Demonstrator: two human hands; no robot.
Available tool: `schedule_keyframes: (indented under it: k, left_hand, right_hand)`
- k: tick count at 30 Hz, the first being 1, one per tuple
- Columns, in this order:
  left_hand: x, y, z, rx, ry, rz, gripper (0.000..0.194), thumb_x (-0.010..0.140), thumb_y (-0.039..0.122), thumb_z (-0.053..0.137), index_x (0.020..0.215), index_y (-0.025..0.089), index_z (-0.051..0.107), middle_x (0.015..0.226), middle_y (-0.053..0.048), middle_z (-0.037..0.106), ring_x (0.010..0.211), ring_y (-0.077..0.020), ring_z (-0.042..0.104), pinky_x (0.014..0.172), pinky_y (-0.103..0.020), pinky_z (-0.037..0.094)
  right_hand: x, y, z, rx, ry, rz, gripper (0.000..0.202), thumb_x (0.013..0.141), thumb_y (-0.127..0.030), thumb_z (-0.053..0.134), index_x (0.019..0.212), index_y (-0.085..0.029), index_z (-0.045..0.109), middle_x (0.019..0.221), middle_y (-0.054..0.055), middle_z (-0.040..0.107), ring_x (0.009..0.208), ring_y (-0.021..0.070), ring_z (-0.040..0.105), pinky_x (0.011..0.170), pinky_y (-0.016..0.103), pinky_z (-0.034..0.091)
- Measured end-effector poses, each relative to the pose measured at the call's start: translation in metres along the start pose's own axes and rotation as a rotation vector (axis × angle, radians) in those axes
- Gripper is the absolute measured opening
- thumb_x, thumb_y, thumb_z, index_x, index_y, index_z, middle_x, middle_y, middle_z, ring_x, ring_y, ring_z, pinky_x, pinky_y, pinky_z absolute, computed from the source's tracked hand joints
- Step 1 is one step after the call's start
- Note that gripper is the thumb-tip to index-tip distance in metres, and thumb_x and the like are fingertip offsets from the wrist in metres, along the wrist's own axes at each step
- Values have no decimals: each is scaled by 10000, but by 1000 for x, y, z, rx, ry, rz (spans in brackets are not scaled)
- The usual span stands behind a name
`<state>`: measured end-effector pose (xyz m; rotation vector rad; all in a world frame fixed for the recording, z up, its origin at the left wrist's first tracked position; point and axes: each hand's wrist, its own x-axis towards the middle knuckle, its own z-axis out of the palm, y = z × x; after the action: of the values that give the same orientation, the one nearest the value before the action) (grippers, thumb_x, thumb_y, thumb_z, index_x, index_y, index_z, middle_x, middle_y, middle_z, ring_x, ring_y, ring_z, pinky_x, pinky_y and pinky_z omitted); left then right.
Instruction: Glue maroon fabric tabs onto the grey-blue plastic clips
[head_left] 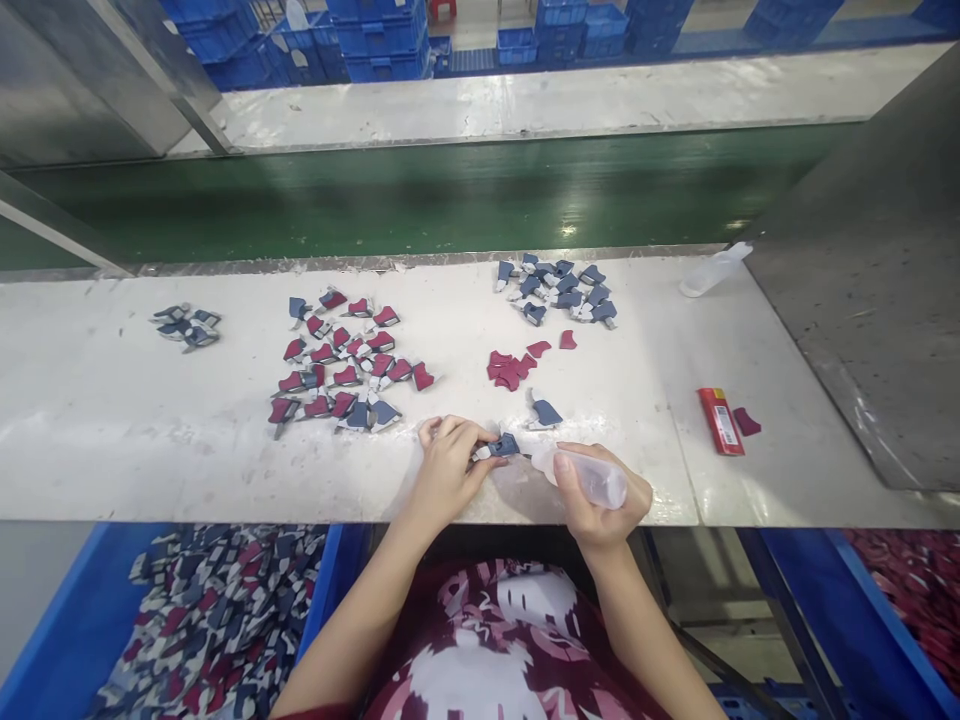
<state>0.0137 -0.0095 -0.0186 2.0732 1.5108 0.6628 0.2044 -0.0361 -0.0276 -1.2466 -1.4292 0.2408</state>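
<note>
Between the thumb and fingers of my left hand point(450, 465) is a small grey-blue and white plastic part point(505, 446), held just above the white table. My right hand point(607, 505) is wrapped round a translucent squeeze bottle point(596, 480), tilted so its nozzle points left at the part. Whether the tip touches the part I cannot tell. Just beyond the bottle lies another grey-blue part point(546, 412). A small pile of loose dark red pieces point(510, 370) sits farther up, below a cluster of grey-blue parts point(566, 285).
Red-topped parts point(345, 375) are spread left of centre, with a few grey-blue parts point(187, 328) farther left. At right are a red packet point(721, 422), a dark red piece point(747, 421) and a second bottle point(712, 272). Blue bins point(319, 590) point(892, 630) stand below the table edge.
</note>
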Motion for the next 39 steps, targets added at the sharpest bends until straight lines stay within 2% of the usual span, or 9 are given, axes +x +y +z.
schedule_keyframes:
  k: [9, 16, 25, 32, 39]
  left_hand:
    - [-1, 0, 0, -8, 5, 13, 97, 892, 249, 697, 956, 225, 629, 963, -10, 746, 1013, -232, 618, 1031, -462, 240]
    - [1, 1, -2, -20, -2, 0, 102, 886, 184, 689, 962, 228, 637, 962, -8, 738, 1017, -229, 622, 1032, -460, 247]
    - [-1, 1, -2, -10, -3, 11, 120, 877, 190, 709, 962, 224, 631, 956, -3, 740, 1012, -226, 623, 1023, -456, 244]
    - [1, 0, 0, -8, 13, 18, 135, 875, 241, 731, 960, 223, 629, 962, 4, 746, 1010, -220, 624, 1029, -448, 233]
    - [0, -1, 2, 1, 22, 15, 147, 863, 243, 742, 955, 229, 628, 955, 9, 743, 1010, -221, 621, 1031, -441, 234]
  right_hand:
    - [5, -14, 12, 41, -26, -39, 53, 824, -183, 699, 877, -189, 700, 750, 47, 740, 605, 192, 700, 526, 302, 559]
    - [4, -16, 19, 38, -32, -83, 131, 821, -176, 709, 951, -192, 702, 778, 54, 743, 616, 178, 696, 531, 295, 567]
    - [4, -15, 22, 36, -25, -78, 158, 817, -167, 714, 971, -194, 701, 805, 61, 750, 665, 196, 718, 578, 314, 588]
    - [1, -12, 20, 28, 7, -29, 117, 824, -181, 706, 941, -191, 706, 792, 62, 748, 671, 206, 721, 581, 322, 581]
    - [0, -11, 19, 21, 63, 98, 74, 835, -206, 702, 906, -188, 716, 781, 52, 736, 668, 190, 706, 591, 309, 564]
